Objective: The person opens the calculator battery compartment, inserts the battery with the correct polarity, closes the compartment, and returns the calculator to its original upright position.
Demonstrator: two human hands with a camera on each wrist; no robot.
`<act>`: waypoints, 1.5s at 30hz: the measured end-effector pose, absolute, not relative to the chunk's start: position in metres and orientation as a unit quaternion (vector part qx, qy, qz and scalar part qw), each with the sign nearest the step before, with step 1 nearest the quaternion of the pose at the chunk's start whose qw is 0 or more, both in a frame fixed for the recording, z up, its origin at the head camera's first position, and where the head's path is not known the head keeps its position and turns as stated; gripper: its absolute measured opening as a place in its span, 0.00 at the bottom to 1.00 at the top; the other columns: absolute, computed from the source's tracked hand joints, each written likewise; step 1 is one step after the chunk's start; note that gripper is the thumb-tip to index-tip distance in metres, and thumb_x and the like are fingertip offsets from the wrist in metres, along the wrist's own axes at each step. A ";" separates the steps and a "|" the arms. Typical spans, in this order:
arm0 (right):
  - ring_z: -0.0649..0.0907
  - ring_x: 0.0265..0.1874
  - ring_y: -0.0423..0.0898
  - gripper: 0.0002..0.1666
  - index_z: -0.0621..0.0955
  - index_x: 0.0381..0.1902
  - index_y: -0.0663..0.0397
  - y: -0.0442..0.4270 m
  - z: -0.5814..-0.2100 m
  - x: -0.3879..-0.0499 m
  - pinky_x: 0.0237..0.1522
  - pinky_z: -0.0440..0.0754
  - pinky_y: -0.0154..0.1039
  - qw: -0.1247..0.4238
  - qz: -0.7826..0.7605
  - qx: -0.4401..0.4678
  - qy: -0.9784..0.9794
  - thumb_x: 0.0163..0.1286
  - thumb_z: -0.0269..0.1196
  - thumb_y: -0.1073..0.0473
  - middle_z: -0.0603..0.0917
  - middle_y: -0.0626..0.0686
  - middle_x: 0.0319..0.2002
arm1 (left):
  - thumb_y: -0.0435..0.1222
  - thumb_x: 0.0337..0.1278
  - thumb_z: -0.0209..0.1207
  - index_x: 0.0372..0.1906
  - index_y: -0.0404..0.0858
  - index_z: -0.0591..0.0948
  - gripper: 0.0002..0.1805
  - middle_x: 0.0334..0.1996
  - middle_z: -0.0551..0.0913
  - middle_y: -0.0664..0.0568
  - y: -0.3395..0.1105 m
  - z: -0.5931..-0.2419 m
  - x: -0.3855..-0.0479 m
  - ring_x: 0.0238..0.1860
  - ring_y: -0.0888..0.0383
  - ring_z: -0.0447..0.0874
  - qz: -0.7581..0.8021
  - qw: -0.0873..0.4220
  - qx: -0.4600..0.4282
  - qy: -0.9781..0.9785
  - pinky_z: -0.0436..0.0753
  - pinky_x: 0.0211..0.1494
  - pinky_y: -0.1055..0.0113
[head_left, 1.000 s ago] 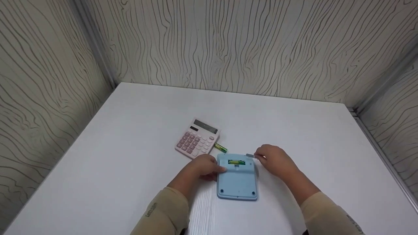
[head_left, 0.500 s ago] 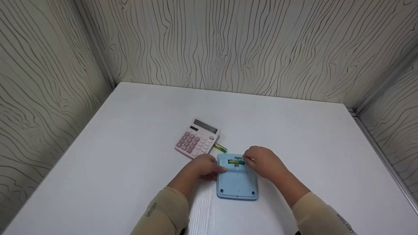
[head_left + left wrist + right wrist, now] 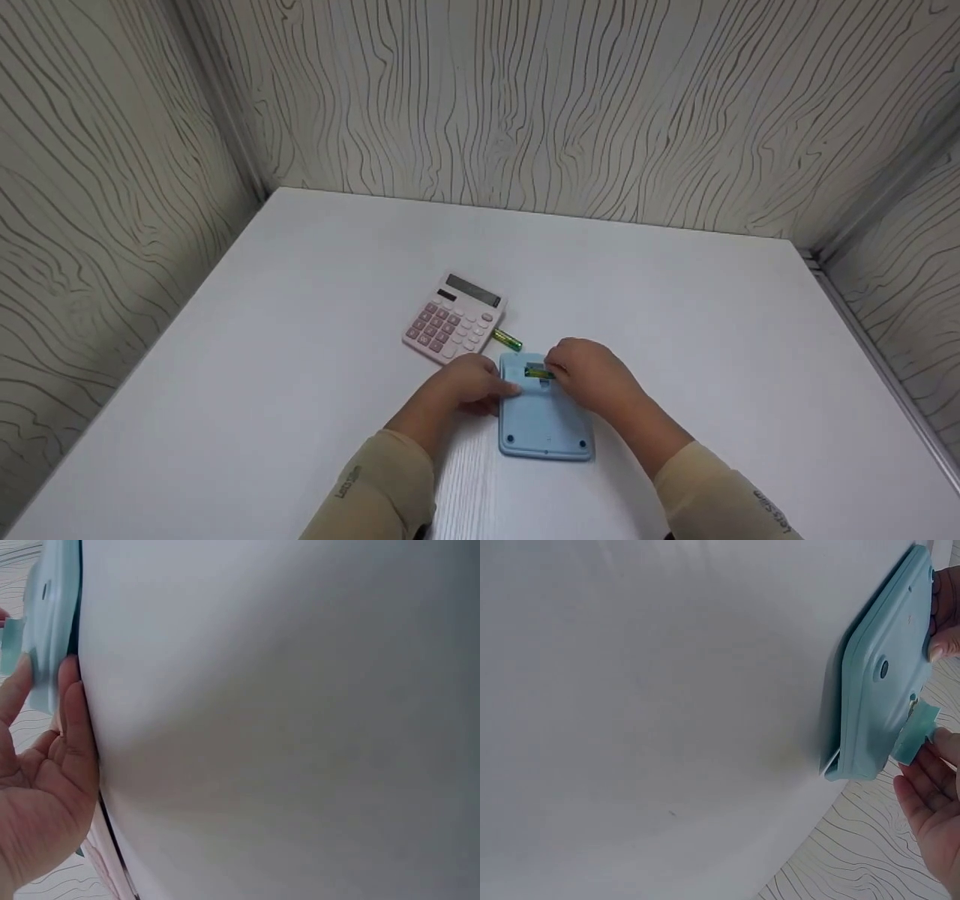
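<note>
- Blue device (image 3: pixel 546 420), apparently a calculator, lies face down on the white table (image 3: pixel 315 315) before the person. Its shell looks like smooth, rigid plastic: probably light, a little slippery, best held by the long side edges while the back stays free.
- Set into the upper part of that back is a green-and-yellow battery (image 3: pixel 536 373), partly hidden by fingers. It should be hard and round, easiest to press or lift at one end.
- A small battery cover (image 3: pixel 916 733) is tilted over the same area; whether its edge touches the shell, I cannot tell. It looks thin and stiff, with tabs, if any, likely to be its fragile part, so a light hold near one end suits it.
- The right hand (image 3: pixel 592 371) pinches that cover by its end, between thumb and fingers.
- The left hand (image 3: pixel 469 377) grips the blue device's left edge, thumb on the back, fingers at the edge and beneath; little gap is left between them.
- Just beyond the top edge lies a loose battery (image 3: pixel 508 340), likely to roll if nudged.
- Next to it, a pink calculator (image 3: pixel 454 319) lies face up, turned at an angle.
- Farther out stand wood-patterned walls (image 3: pixel 480 112).
</note>
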State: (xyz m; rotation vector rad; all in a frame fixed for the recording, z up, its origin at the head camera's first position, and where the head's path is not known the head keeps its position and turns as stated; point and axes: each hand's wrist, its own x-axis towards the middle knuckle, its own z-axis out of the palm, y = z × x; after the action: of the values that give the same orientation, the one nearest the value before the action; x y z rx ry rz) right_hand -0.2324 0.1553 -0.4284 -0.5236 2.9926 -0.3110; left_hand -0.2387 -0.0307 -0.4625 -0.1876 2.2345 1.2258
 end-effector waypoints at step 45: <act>0.75 0.34 0.40 0.06 0.83 0.36 0.47 0.148 -0.439 -0.224 0.45 0.77 0.38 0.043 -0.063 -0.204 0.976 0.60 0.63 0.56 0.76 0.44 0.33 | 0.45 0.44 0.66 0.29 0.41 0.79 0.13 0.24 0.82 0.50 -0.031 -0.461 -0.237 0.26 0.56 0.80 0.467 0.282 -0.064 0.835 0.78 0.30 0.67</act>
State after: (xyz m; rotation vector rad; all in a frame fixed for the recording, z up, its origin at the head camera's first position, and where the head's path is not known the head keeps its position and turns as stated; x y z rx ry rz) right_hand -0.2239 0.1478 -0.4389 -0.6252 2.9850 -0.1929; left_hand -0.2370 -0.0310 -0.4613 -0.1710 2.2379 1.2518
